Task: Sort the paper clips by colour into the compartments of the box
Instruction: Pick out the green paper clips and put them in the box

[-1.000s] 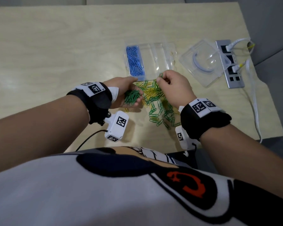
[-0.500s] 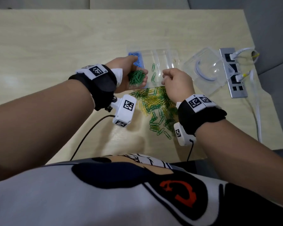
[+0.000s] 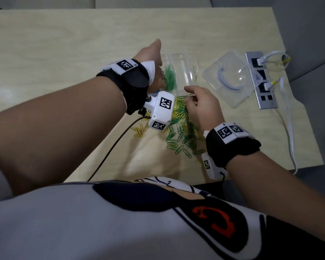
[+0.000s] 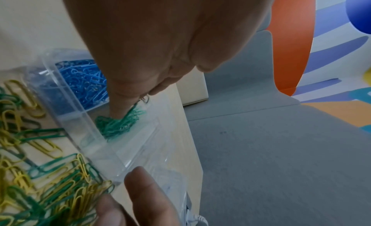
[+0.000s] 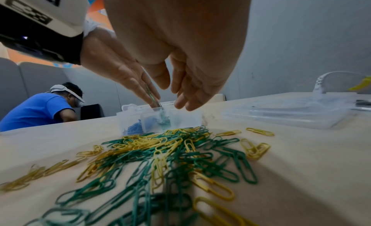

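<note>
A clear compartment box (image 3: 192,72) stands at the table's middle. Its left compartment holds blue clips (image 4: 84,80), and the one beside it holds green clips (image 3: 170,78). My left hand (image 3: 152,59) is tipped over that compartment, its straight fingers (image 4: 122,102) reaching down onto the green heap (image 4: 120,124); a green clip lies against them. My right hand (image 3: 199,104) hovers at the box's near edge with relaxed fingers (image 5: 180,96) holding nothing. A mixed pile of yellow and green clips (image 3: 178,126) lies in front of the box.
The box's clear lid (image 3: 231,77) lies to the right, beside a grey power strip (image 3: 261,81) with white cables (image 3: 289,128) plugged in. A dark cable (image 3: 111,147) runs from my left wrist camera. A few yellow clips (image 3: 139,130) lie left of the pile.
My left hand carried a handful of green clips from the pile to the box and tipped them into the compartment beside the blue ones. My right hand moved up to the box's near edge.
</note>
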